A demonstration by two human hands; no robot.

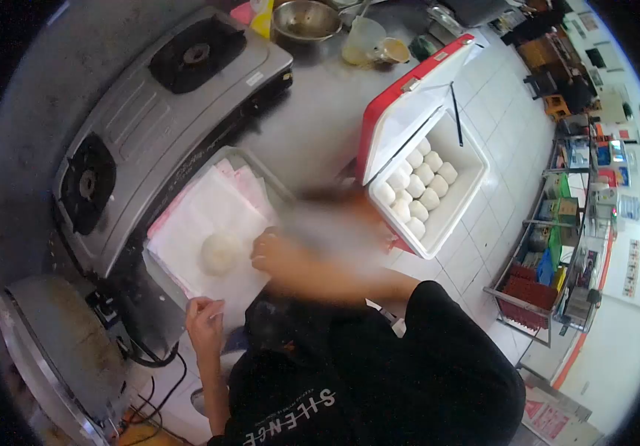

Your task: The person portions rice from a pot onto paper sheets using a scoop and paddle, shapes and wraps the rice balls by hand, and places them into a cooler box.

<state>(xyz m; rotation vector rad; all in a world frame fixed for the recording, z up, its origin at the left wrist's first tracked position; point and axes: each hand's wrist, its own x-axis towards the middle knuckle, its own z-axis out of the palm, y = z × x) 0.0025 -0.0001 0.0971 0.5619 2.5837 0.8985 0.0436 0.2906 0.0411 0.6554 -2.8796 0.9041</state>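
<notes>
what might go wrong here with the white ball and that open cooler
The white ball might get knocked, with the right hand so close. The unevenly stacked sheets beneath it may slide or bunch. With the lid up, the balls inside the cooler could dry out or catch dirt.

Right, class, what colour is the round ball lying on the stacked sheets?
The ball is off-white; it shows in the head view, the only one.

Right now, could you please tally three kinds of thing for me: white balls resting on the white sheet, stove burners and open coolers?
White ball on the white sheet: 1
Stove burners: 2
Open cooler: 1
Total: 4
</notes>
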